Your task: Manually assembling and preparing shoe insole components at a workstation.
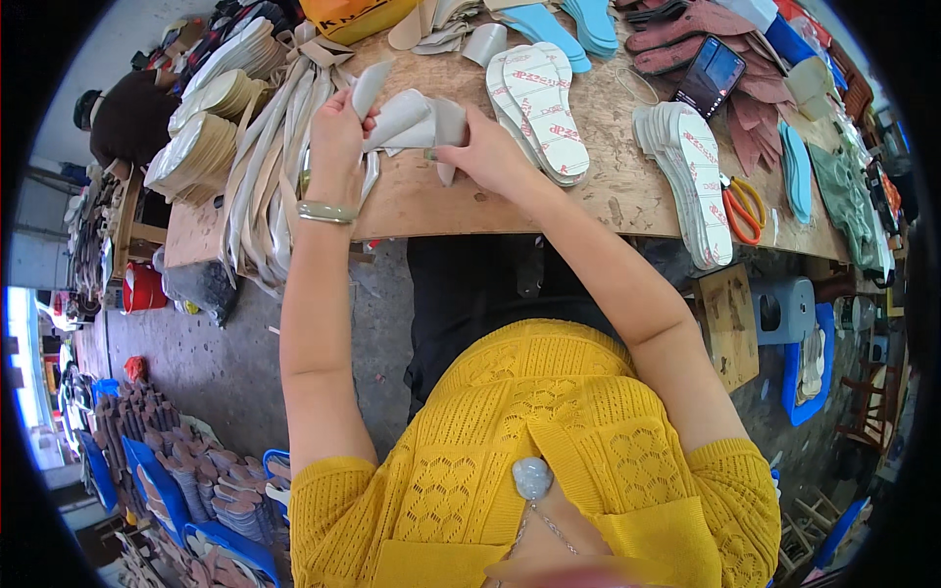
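Observation:
Over the near edge of the wooden table, my left hand point(338, 137) is closed around a small curled pale piece point(371, 88) of glossy sheet material. My right hand point(488, 152) pinches a greyish-white flap point(449, 124) between thumb and fingers. Between the two hands lie bent white pieces point(400, 120) of the same look; whether they join what I hold, I cannot tell. Just beyond my right hand is a stack of white insoles point(539, 108) with red print. Long pale strips point(279, 162) hang over the table edge beside my left forearm.
Another white insole stack point(698, 186) stands right, next to orange-handled scissors point(745, 208). A phone point(713, 73) rests by reddish insoles point(686, 34). Blue insoles point(588, 24) lie at the back. Stacked pale insoles point(201, 147) rise at left, near a bent-over person point(132, 118).

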{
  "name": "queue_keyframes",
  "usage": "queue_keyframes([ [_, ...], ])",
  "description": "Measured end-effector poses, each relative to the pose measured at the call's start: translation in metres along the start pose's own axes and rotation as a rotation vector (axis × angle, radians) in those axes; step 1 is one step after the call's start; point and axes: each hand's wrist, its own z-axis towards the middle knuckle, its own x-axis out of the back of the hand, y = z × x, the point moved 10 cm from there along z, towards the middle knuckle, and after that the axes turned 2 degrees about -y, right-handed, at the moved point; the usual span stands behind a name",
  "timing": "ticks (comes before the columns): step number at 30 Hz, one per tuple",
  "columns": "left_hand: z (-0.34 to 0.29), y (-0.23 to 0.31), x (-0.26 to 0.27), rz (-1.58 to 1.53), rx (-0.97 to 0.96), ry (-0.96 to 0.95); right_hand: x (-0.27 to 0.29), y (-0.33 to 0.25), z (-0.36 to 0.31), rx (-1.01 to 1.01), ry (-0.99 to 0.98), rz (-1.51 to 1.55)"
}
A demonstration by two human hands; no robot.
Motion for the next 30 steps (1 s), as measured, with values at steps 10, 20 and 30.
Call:
queue_keyframes([
  [10, -0.077, 0.039, -0.055, 0.269, -0.15, -0.288, 0.034, -0.121, -0.06, 0.896, 0.188, -0.532],
  [20, -0.134, -0.017, -0.107, -0.336, 0.471, -0.8, 0.043, -0.127, -0.117, 1.012, 0.005, -0.238],
  [30, -0.172, 0.019, -0.159, -0.444, 0.275, -0.716, 0.011, -0.108, -0.134, 0.817, -0.187, -0.014],
])
